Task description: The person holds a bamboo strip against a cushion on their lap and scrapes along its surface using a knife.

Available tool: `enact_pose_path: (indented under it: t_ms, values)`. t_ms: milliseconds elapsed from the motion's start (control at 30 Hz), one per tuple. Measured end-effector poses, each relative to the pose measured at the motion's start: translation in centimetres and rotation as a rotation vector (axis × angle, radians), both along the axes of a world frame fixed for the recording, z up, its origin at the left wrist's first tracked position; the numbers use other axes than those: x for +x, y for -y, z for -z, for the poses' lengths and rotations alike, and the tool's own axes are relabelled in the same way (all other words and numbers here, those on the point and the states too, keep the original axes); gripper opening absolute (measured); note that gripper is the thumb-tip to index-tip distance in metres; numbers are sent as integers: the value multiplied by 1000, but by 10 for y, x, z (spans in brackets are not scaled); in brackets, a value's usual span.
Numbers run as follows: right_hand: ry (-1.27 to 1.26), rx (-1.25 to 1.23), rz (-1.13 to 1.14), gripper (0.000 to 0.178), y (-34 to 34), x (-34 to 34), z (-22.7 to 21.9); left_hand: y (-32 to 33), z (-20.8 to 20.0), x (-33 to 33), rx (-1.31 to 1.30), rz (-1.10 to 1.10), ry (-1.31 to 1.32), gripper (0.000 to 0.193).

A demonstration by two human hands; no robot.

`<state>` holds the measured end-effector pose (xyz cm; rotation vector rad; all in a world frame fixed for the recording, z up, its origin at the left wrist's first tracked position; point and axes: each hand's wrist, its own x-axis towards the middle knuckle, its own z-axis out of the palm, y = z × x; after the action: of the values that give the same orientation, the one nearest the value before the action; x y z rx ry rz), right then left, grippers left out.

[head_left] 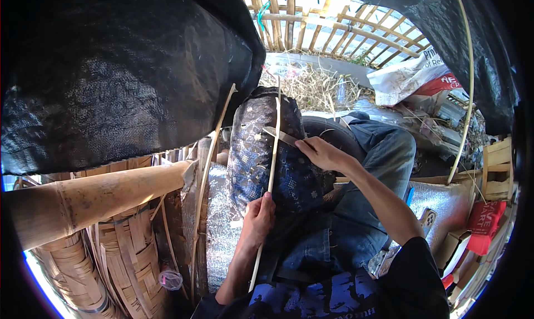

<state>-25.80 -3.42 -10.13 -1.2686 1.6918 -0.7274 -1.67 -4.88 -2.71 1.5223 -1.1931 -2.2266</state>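
A long, thin, pale bamboo strip point(274, 152) runs upright in front of me over my leg. My left hand point(260, 212) is closed around its lower part, and its tail passes down beside my forearm. A knife point(281, 135) is in my right hand point(324, 153), fingers wrapped round the handle. Its blade crosses the strip at the upper middle and appears to touch it. Behind the strip lies a dark patterned cloth point(245, 152), draped over my leg and dotted with pale shavings.
A thick bamboo pole point(111, 194) juts in from the left above woven bamboo baskets point(125, 258). Black sheeting point(122, 85) hangs at upper left. Another thin strip point(208, 169) leans left of the cloth. Dry straw point(320, 85) and a white sack point(397, 80) lie beyond; a red bag point(485, 224) sits right.
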Motion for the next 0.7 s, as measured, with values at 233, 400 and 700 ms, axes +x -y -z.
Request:
enact_pose_path:
  t_ms: [233,400,700]
  values:
    - [217,377,7,50,-14,8,-27,-1,-1,2,108,-32,-15,42]
    - [154,193,-97,45,-31,13,-26,0,2,-1,38,13,17,43]
    - [162,40,-158,46,-29,13,-38,0,-25,7,-33,83,86,45]
